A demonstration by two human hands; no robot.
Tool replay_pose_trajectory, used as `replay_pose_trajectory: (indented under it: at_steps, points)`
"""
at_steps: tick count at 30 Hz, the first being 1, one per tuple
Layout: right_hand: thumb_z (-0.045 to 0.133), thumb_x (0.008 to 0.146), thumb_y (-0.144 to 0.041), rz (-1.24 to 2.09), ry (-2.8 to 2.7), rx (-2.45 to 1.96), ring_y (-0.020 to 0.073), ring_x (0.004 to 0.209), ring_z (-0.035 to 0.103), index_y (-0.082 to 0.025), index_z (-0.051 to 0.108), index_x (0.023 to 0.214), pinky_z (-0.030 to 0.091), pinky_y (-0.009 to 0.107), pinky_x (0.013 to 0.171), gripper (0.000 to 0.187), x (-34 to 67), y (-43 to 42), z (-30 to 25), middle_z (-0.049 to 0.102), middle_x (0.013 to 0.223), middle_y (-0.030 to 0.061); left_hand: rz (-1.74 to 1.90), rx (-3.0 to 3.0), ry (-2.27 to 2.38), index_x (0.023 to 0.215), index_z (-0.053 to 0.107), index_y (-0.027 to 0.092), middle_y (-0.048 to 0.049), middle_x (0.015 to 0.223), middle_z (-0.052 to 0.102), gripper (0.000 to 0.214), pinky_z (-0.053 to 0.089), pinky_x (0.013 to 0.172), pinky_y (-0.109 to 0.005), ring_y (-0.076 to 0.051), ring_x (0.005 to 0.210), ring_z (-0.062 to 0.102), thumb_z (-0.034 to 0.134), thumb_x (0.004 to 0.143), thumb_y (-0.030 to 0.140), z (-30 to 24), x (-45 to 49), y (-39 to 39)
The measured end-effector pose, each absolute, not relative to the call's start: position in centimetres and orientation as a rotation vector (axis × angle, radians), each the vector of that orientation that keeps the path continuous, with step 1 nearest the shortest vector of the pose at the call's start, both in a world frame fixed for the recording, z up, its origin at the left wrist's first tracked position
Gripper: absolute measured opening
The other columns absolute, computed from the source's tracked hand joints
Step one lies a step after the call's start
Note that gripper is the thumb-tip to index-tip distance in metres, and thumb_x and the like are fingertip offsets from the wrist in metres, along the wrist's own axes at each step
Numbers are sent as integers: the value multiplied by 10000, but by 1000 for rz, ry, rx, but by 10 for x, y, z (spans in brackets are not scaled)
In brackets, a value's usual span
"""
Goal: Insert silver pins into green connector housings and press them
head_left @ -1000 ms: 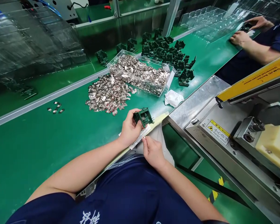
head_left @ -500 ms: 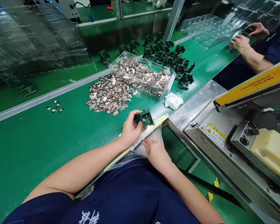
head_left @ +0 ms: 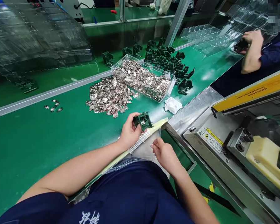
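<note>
My left hand (head_left: 128,132) is closed around a dark green plastic housing (head_left: 143,121), whose hollow side faces up. Beneath that hand a strip of small silvery metal pieces (head_left: 138,143) lies along the yellow-covered table edge (head_left: 160,123). My right hand (head_left: 164,154) is just right of the strip, apart from it, with thumb and fingertips pinched together. Whatever is in that pinch is too small to make out. Ahead of my left hand lies a heap of small metal parts (head_left: 107,96), beside a clear plastic box (head_left: 170,90) full of similar ones.
Several dark green housings (head_left: 168,59) stand behind the box. A crumpled white wad (head_left: 173,105) lies right of it. To the right is a machine (head_left: 214,140) with a warning label. A co-worker's hands (head_left: 253,40) hold a dark part near clear trays (head_left: 198,35).
My right hand has drawn away from the metal strip, to the right and slightly down. My left hand still holds the housing in nearly the same place. The co-worker's hands have shifted.
</note>
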State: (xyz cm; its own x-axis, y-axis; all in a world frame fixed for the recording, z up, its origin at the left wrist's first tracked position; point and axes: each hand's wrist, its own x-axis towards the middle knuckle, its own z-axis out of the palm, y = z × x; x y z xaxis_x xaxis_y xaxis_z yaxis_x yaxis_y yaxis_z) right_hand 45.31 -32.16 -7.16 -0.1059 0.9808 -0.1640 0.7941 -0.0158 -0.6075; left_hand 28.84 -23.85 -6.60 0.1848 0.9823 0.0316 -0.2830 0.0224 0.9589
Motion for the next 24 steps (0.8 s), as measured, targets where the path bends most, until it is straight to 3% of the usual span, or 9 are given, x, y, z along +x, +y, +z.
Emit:
replay_pose_trajectory:
  at_steps: [3, 7, 11, 18, 24]
  points:
    - [486, 959, -290, 788, -1646, -1649, 185, 630, 691, -209, 551, 889, 533, 282, 600, 126, 456, -321, -56, 699, 710, 22, 1229, 1069, 815, 1114, 461, 219, -9, 909, 535, 425, 600, 658, -248, -113, 763, 570, 690, 808, 406, -67, 288, -240]
    - [475, 974, -248, 673, -1523, -1457, 174, 812, 719, -217, 565, 1044, 559, 289, 746, 117, 451, -315, -40, 728, 914, 46, 1229, 1060, 794, 1134, 446, 238, -20, 966, 520, 387, 600, 649, -251, -124, 799, 579, 651, 845, 394, -65, 288, -245]
    - [496, 965, -205, 629, -1431, -1409, 165, 843, 701, -232, 538, 1048, 553, 307, 796, 97, 438, -307, -38, 710, 917, 33, 1248, 1104, 764, 1147, 444, 246, -19, 976, 521, 338, 592, 685, -268, -118, 789, 572, 614, 879, 363, -62, 287, -251]
    - [550, 892, -184, 385, -1433, -1400, 251, 1210, 517, -214, 607, 928, 405, 469, 1036, 74, 409, -292, -41, 546, 1264, 109, 1269, 1297, 801, 1190, 446, 240, -31, 986, 533, 292, 521, 696, -242, -110, 763, 545, 551, 926, 309, -63, 283, -255]
    - [568, 876, -190, 445, -1417, -1432, 271, 1272, 473, -206, 587, 873, 389, 487, 1042, 25, 396, -288, -45, 474, 1373, 116, 1270, 1374, 736, 1225, 420, 249, -31, 948, 556, 293, 513, 717, -246, -112, 740, 557, 508, 947, 277, -59, 282, -261]
